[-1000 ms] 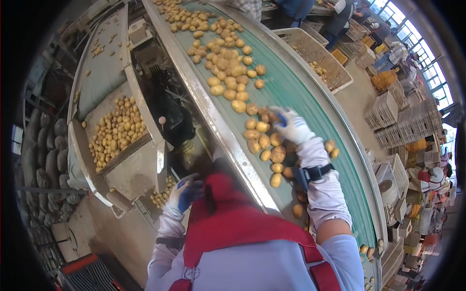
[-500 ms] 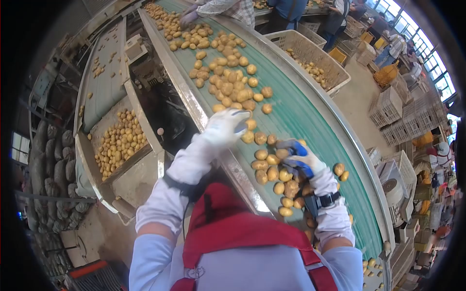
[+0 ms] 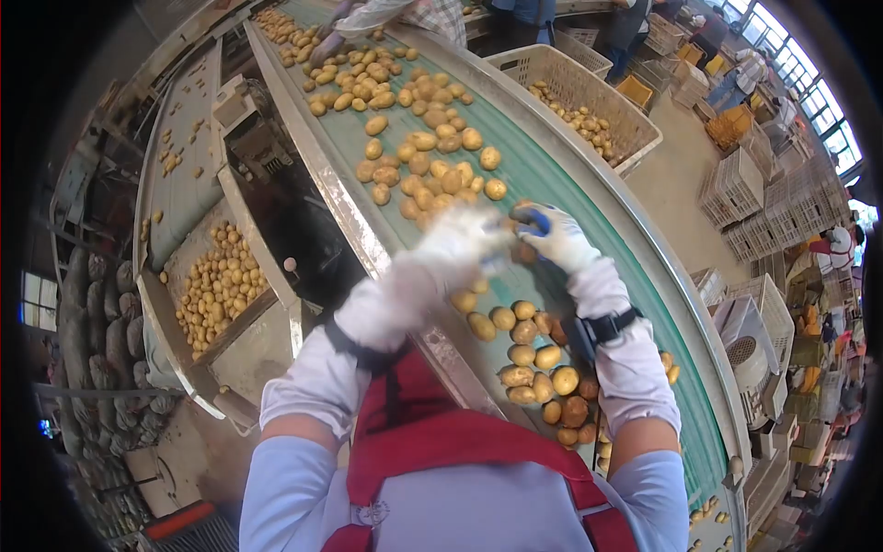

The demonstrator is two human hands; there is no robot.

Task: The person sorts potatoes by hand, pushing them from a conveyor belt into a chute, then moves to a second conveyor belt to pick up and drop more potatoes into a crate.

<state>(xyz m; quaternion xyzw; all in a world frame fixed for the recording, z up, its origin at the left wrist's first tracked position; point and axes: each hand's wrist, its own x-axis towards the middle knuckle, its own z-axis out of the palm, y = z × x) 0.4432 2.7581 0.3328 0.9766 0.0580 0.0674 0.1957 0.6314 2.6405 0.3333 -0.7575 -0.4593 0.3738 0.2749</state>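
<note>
Potatoes [image 3: 446,175] lie in a loose band along the green conveyor belt [image 3: 635,276]. My left hand [image 3: 464,241], in a white glove, is over the belt's near side, its fingers smeared by motion. Close beside it, my right hand [image 3: 559,239] wears a white glove with blue on the fingers, which are curled around a brown potato [image 3: 524,251]. Below both hands, a second group of potatoes [image 3: 543,359] sits on the belt near my apron.
A metal rail [image 3: 354,230] runs along the belt's near side. To the left, a bin [image 3: 244,336] holds more potatoes. Across the belt stands a plastic crate [image 3: 635,124] with potatoes. A co-worker's gloved hand [image 3: 326,44] reaches onto the belt's far end.
My right hand has moved up the belt, away from the lower potatoes and towards my left hand. My left hand has shifted slightly right and blurred. The lower potatoes have moved down the belt.
</note>
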